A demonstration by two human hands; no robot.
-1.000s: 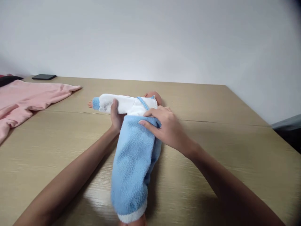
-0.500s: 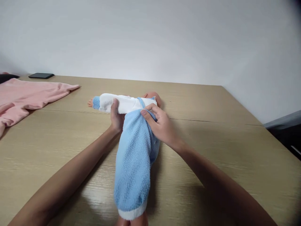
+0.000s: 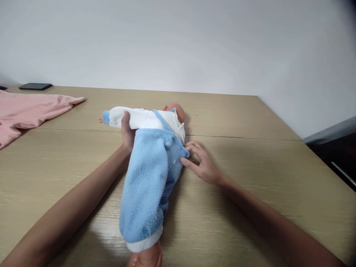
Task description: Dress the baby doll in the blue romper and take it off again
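Observation:
A baby doll [image 3: 178,110] lies on its side on the table, its head away from me and its bare feet at the near edge of view. It wears fleecy blue pants [image 3: 147,159] with a white cuff, and a white top [image 3: 144,118] with blue trim. My left hand [image 3: 128,131] is closed around the doll at its outstretched sleeve, thumb on top and the other fingers hidden beneath. At the doll's right side, my right hand [image 3: 201,161] has thumb and fingertips at the loose corner of the blue waist edge, holding it between them.
Pink cloth [image 3: 33,111] is spread over the left of the wooden table [image 3: 250,178]. Behind it, near the wall, lies a dark flat device [image 3: 36,86] like a phone. Beyond the table's right edge stands a dark object [image 3: 333,148].
My right hand has moved right and toward me, drawing the blue waist edge out to the right and baring more of the white top. The view has shifted slightly.

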